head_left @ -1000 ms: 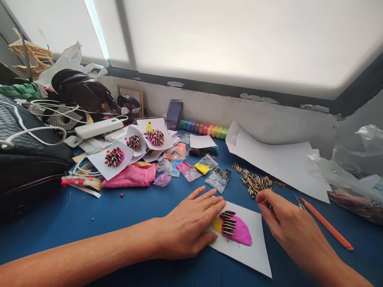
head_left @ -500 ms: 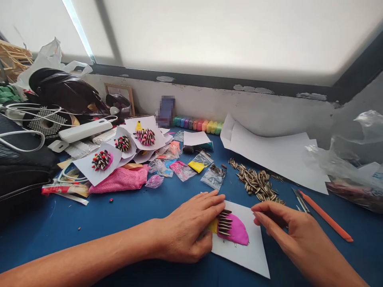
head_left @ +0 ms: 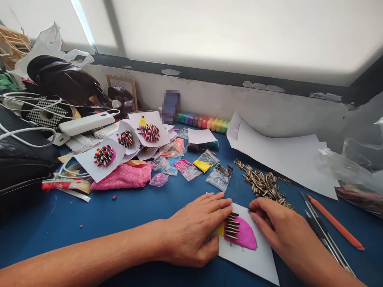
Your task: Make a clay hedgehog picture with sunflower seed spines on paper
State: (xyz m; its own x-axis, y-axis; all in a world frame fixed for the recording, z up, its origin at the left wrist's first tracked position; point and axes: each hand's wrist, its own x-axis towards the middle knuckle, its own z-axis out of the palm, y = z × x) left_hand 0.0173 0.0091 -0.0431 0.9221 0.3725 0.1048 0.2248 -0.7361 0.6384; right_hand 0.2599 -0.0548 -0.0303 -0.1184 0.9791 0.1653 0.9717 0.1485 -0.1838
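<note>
Resting on the white sheet (head_left: 259, 263), your left hand (head_left: 197, 231) lies flat and unclenched beside the pink clay (head_left: 247, 235), which bears a row of seeds (head_left: 232, 227); your right hand (head_left: 283, 225) pinches a small dark seed (head_left: 250, 211) near the seed pile (head_left: 263, 183) on the worktop (head_left: 125, 207).

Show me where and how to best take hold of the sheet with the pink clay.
I'd pinch the white sheet by its near right corner, coming from the right. That corner is bare paper, whereas pink clay and striped seeds take up the middle, the left hand lies over the left side, and the right hand sits by the far right corner.
</note>
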